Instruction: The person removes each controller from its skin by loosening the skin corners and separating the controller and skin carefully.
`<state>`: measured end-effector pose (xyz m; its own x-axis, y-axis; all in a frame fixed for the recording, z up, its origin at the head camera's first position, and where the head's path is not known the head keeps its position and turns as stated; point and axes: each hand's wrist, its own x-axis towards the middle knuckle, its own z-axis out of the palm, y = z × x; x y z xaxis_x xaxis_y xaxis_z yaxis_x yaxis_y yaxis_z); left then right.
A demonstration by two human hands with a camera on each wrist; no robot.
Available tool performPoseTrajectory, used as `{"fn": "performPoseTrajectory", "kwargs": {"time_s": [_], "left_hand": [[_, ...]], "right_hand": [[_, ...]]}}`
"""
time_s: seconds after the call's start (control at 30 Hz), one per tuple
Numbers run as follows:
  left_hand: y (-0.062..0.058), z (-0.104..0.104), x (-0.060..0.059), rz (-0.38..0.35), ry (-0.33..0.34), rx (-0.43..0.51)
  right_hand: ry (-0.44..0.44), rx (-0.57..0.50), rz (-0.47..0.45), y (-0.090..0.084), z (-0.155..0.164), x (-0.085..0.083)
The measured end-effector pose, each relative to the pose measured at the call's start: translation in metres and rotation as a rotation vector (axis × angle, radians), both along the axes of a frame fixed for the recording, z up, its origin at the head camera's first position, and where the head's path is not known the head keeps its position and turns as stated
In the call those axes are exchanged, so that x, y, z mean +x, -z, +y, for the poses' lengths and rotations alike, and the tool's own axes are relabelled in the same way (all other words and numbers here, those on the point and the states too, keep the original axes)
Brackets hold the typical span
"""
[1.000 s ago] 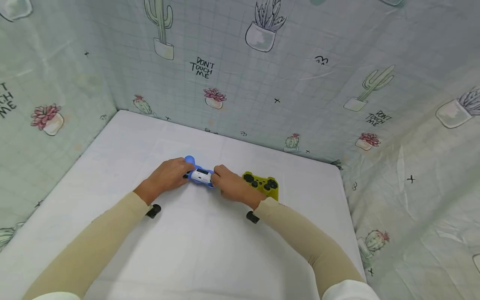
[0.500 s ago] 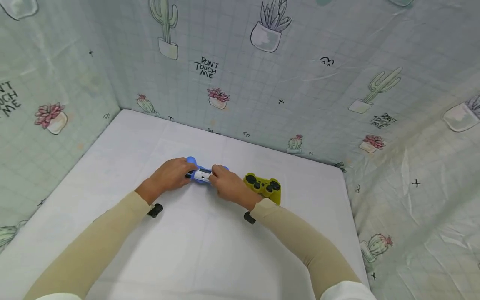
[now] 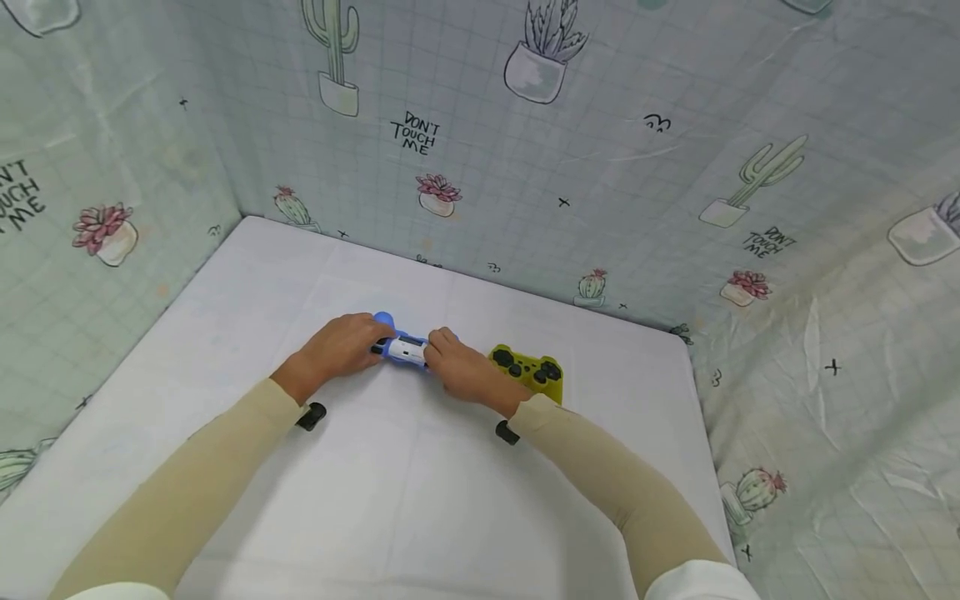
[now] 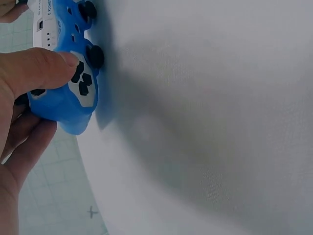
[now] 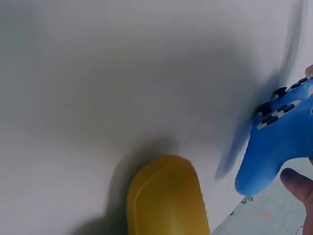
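Observation:
A blue game controller [image 3: 407, 351] with a white edge is held between both hands over the white table. My left hand [image 3: 341, 345] grips one end; in the left wrist view the thumb [image 4: 41, 71] lies by the black direction buttons and the fingers curl behind. The thumbsticks point toward the table surface. My right hand [image 3: 467, 368] holds the other end with bent fingers. In the right wrist view the right thumb [image 5: 296, 183] is beside a blue handle, and most of that hand is out of frame. A yellow game controller [image 3: 528, 367] lies partly hidden behind the right wrist.
The white table [image 3: 375, 500] meets a cactus-print cloth [image 3: 480, 150] along its back and sides. Black wrist-worn pieces hang under the left sleeve [image 3: 247, 433] and the right sleeve [image 3: 600, 458].
The right hand shifts slightly on the blue controller, whose right handle showed more half a second ago. The left hand keeps its grip. The head view has shifted slightly.

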<state>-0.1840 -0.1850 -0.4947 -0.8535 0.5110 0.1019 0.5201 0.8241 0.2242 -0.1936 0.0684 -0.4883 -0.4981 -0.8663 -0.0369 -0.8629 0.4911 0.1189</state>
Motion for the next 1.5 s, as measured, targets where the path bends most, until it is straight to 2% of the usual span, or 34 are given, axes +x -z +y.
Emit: {"fn": "performPoseTrajectory", "kwargs": {"time_s": [0.17,0.33,0.47,0.63,0.9,1.03,1.2,1.37,1.5], "left_hand": [[-0.003,0.002,0.0,-0.053,-0.006,-0.03],[-0.003,0.001,0.0,-0.09,-0.026,-0.068],[-0.002,0.0,0.001,-0.1,-0.029,-0.065],[-0.003,0.0,0.002,-0.114,-0.031,-0.039],[-0.003,0.004,0.0,-0.121,-0.023,-0.034],[-0.003,0.005,-0.002,-0.132,-0.031,-0.03],[-0.004,0.004,-0.002,-0.144,-0.057,-0.021],[-0.007,0.005,-0.001,-0.145,-0.056,-0.018],[-0.009,0.006,-0.003,-0.14,-0.043,-0.039]], "right_hand": [[-0.026,-0.031,-0.038,-0.006,0.014,0.003],[-0.041,-0.016,-0.003,-0.005,0.027,0.003],[-0.016,0.019,0.014,-0.002,0.033,0.001],[0.068,0.084,0.024,0.001,0.033,-0.003],[0.258,0.212,-0.027,0.002,0.024,-0.01],[0.349,0.188,-0.116,0.002,0.018,-0.016],[0.444,0.077,-0.267,-0.001,0.015,-0.022],[0.415,0.031,-0.293,-0.004,0.021,-0.021],[0.296,0.058,-0.216,-0.005,0.032,-0.018]]}}
